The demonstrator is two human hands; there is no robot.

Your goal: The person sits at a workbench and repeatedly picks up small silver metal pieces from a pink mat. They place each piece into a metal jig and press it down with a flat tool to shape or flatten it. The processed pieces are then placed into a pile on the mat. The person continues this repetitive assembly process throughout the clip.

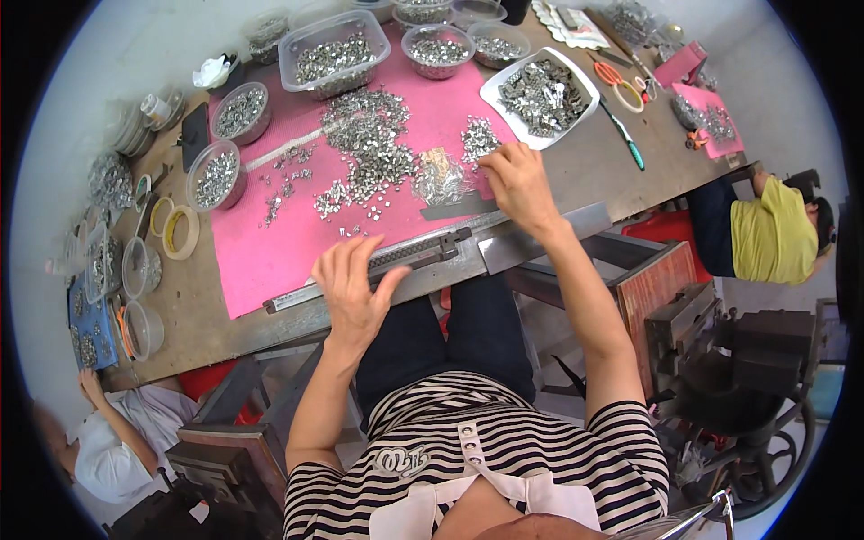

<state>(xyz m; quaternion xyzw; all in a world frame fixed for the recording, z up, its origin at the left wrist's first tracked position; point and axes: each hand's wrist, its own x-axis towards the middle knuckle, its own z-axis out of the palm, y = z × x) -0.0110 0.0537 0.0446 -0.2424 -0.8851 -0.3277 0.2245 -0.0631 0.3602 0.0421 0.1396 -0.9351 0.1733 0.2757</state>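
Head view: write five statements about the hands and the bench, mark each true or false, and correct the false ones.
1. The left hand is over the long narrow fixture. True.
2. The right hand is over that fixture too. False: its fingertips are beside the small pile of metal pieces.
3. The large heap of metal pieces lies on the pink mat. True.
4. The white dish is empty. False: it is filled with metal parts.
5. The tape rolls lie right of the pink mat. False: they lie left of it.
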